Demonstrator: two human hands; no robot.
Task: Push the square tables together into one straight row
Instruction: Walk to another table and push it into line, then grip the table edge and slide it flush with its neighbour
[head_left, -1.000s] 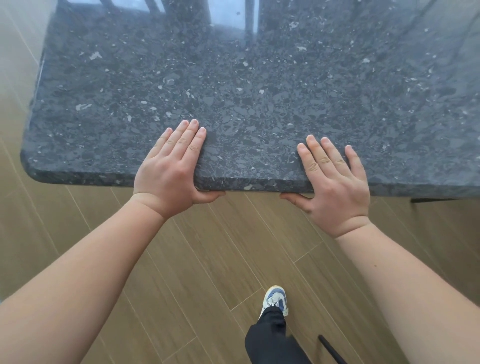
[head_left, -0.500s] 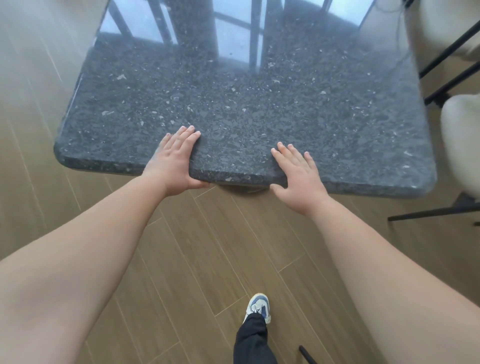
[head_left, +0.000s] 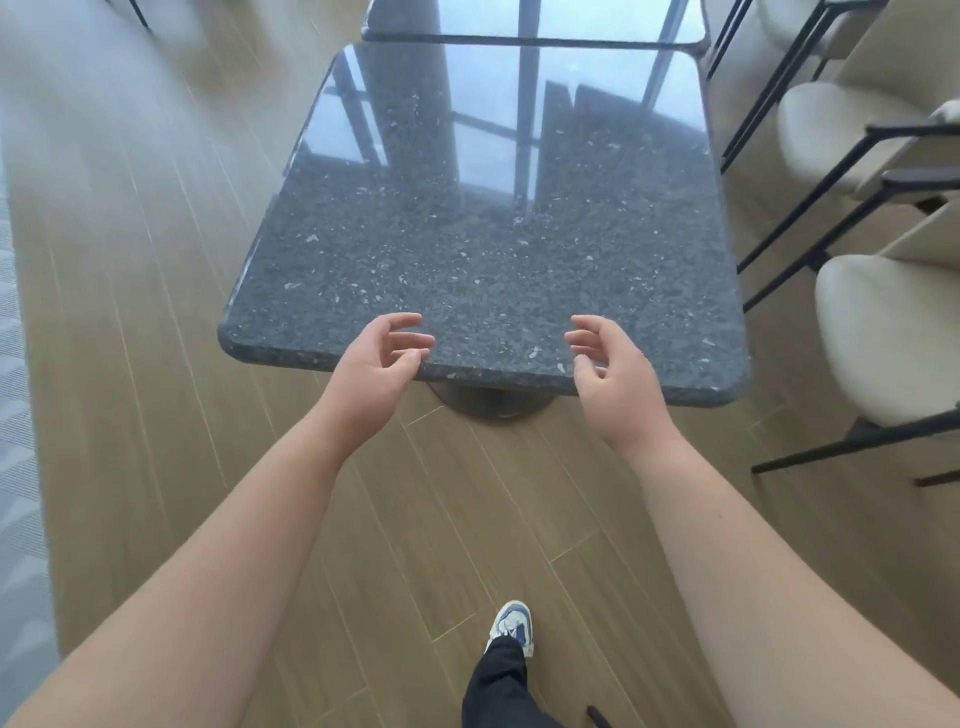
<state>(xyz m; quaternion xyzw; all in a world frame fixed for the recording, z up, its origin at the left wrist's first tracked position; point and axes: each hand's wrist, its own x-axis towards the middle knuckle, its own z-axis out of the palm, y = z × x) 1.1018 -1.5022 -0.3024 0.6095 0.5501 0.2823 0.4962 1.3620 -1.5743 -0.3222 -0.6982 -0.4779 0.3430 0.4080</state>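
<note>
Both hands, left hand (head_left: 376, 364) and right hand (head_left: 610, 371), hover loosely curled and empty over the near edge of the dark speckled square stone table (head_left: 493, 249).

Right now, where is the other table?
In the head view, the second table sits at the top, right behind the near table, far from both hands, with cream chairs on the right.

No writing, label, brand or number can be read anywhere: not on the dark speckled stone square bench (head_left: 483, 249), nor on the white-and-blue sneaker (head_left: 511, 626), which is too small to tell.
</note>
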